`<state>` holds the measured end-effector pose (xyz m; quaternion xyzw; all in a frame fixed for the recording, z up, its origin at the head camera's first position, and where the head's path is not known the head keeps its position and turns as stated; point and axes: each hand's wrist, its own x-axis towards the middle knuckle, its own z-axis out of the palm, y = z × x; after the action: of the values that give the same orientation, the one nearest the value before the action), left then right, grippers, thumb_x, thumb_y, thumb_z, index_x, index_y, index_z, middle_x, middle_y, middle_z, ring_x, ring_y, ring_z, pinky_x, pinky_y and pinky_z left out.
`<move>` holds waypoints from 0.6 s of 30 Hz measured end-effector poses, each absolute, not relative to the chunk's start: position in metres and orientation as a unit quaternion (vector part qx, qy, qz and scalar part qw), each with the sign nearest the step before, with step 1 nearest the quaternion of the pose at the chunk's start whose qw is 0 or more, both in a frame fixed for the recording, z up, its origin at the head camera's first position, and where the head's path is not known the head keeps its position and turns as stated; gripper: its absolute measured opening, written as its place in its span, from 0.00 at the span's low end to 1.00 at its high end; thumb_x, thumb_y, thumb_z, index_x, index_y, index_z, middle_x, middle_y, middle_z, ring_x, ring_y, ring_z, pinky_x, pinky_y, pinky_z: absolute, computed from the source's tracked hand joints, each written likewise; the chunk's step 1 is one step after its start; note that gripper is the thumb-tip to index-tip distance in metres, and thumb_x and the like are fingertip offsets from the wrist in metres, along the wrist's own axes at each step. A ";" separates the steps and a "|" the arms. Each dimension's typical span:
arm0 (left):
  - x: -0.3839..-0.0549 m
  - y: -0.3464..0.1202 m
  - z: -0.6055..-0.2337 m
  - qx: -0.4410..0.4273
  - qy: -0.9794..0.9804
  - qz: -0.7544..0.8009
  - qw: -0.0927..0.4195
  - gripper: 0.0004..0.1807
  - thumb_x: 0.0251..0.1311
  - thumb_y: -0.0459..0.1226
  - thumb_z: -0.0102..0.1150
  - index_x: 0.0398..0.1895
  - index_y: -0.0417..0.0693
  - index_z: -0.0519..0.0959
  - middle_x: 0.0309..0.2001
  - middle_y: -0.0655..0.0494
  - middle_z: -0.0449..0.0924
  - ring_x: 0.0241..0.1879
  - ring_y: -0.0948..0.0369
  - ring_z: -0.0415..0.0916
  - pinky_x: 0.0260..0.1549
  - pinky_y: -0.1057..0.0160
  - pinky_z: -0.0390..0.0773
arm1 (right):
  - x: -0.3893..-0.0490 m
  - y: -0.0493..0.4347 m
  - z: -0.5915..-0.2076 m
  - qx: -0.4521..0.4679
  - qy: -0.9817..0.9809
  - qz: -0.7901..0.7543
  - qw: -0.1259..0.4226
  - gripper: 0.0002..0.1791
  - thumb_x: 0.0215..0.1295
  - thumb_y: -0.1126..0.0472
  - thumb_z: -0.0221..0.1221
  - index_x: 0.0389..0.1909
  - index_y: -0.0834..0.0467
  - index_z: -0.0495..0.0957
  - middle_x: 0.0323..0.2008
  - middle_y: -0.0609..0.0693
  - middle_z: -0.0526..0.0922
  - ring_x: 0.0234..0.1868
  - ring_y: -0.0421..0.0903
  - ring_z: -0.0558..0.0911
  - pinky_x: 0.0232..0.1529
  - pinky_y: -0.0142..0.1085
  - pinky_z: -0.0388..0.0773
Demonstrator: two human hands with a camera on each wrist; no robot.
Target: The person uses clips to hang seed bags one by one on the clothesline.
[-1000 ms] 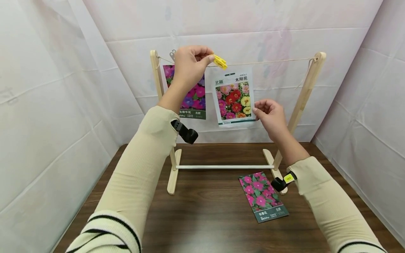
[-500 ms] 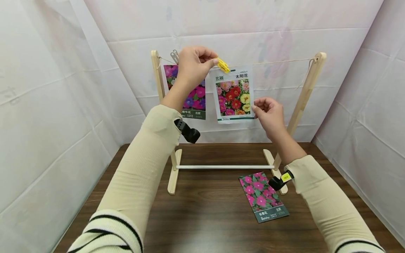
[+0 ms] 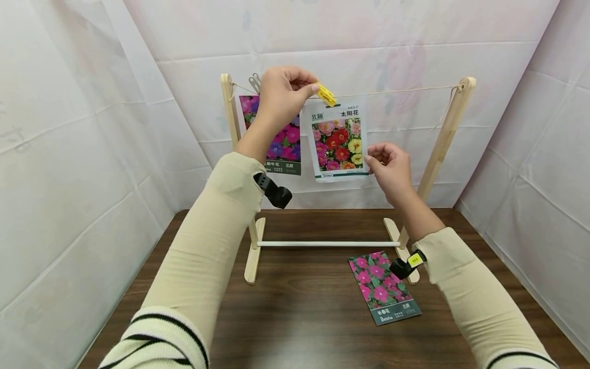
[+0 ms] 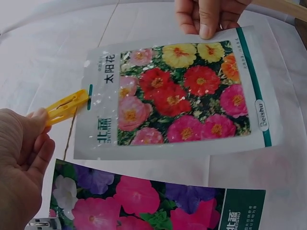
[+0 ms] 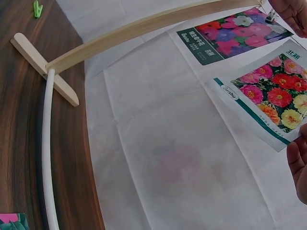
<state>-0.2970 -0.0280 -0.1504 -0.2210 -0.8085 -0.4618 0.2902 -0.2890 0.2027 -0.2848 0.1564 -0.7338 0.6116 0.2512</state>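
My left hand (image 3: 283,92) pinches a yellow clothespin (image 3: 326,95) between thumb and fingers. Its tip sits over the top edge of a white seed packet (image 3: 338,143) with red, pink and yellow flowers. In the left wrist view the clothespin (image 4: 67,106) reaches the packet's slot, beside the string. My right hand (image 3: 391,169) pinches the same packet at its lower right edge, thumb in front. The packet hangs upright at the string (image 3: 410,90). To its left, a purple-and-pink flower packet (image 3: 289,136) hangs on the string, partly hidden by my left hand and wrist.
A wooden stand, with a right post (image 3: 442,138) and a white bottom bar (image 3: 327,244), carries the string. A metal clip (image 3: 254,83) shows at the left packet's top. One pink-flower packet (image 3: 382,287) lies on the table. A green clothespin (image 5: 37,9) lies beyond the stand's left foot.
My left hand has brought the yellow clothespin slightly right and down onto the packet's top edge. With my right hand, the packet has moved a little up and left.
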 end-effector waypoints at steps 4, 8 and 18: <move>-0.297 -0.029 -0.151 -0.230 -0.806 -0.462 0.290 0.08 0.63 0.36 0.64 0.39 0.39 0.86 0.37 0.50 0.86 0.31 0.64 0.78 0.32 0.70 0.76 | -0.289 0.204 -0.284 0.149 -0.734 0.612 0.254 0.03 0.66 0.69 0.60 0.39 0.65 0.78 0.30 0.47 0.78 0.27 0.41 0.74 0.29 0.29 0.77; -0.297 -0.027 -0.151 -0.232 -0.807 -0.463 0.283 0.08 0.63 0.35 0.64 0.39 0.39 0.86 0.37 0.50 0.86 0.32 0.63 0.79 0.31 0.70 0.76 | -0.289 0.203 -0.283 0.144 -0.732 0.617 0.252 0.03 0.66 0.70 0.60 0.38 0.65 0.78 0.30 0.47 0.78 0.27 0.42 0.75 0.30 0.29 0.77; -0.294 -0.026 -0.150 -0.236 -0.828 -0.433 0.267 0.12 0.63 0.36 0.64 0.47 0.40 0.85 0.40 0.49 0.86 0.35 0.65 0.80 0.38 0.72 0.78 | -0.290 0.201 -0.282 0.141 -0.728 0.621 0.252 0.03 0.66 0.70 0.60 0.39 0.66 0.79 0.30 0.47 0.78 0.28 0.44 0.75 0.30 0.29 0.77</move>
<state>-0.2940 -0.0256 -0.1495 -0.2358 -0.8277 -0.4334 0.2673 -0.2904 0.2006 -0.2817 0.1409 -0.7284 0.6214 0.2519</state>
